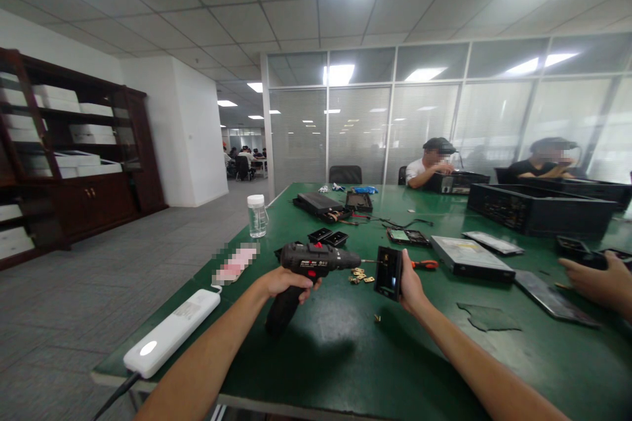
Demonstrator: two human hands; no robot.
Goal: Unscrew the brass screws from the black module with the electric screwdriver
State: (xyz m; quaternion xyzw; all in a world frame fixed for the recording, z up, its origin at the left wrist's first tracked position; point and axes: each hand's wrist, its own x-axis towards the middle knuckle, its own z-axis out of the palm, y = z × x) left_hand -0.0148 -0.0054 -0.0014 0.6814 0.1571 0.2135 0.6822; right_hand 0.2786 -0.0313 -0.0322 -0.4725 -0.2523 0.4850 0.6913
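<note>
"Where was the black drill (309,258)?"
"Mid-frame, above the green bench (345,368); the left hand (289,283) was wrapped round its grip; it looked top-heavy and stiff, so the grip seemed the surest hold."
"And the black housing (388,274)?"
"Just right of centre; the right hand (411,284) pinched its right edge; probably light, rigid and slickish, best taken by the rims."
"Which way did they point?"
"The drill's body lay nearly level, bit (368,261) toward frame right; the housing's long axis stood near upright; whether they touched, I couldn't tell."
</note>
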